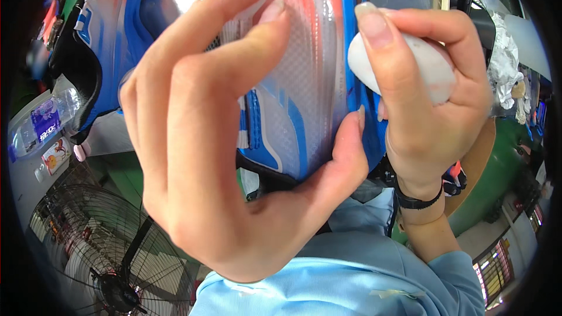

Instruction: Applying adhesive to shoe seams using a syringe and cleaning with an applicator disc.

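Observation:
A sports shoe (pixel 295 82) with a translucent white upper, orange-red patches and blue trim lies between my hands. My left hand (pixel 202 169) is curled around it, the thumb by the blue edge and two fingertips over a small white part near the top. In my right hand (pixel 424 131) is a smooth white oval block (pixel 432 67), pinched between thumb and fingers. This block sits against or very close to the shoe's blue edge; contact is hard to judge. A second shoe (pixel 111 35) of similar colours stands to the left.
Below the second shoe are a clear plastic bottle (pixel 40 123) and a small printed packet (pixel 57 155). At lower left stands a black wire-cage fan (pixel 117 251). Crumpled white paper or plastic (pixel 504 61) lies at the right, above a green surface (pixel 509 158).

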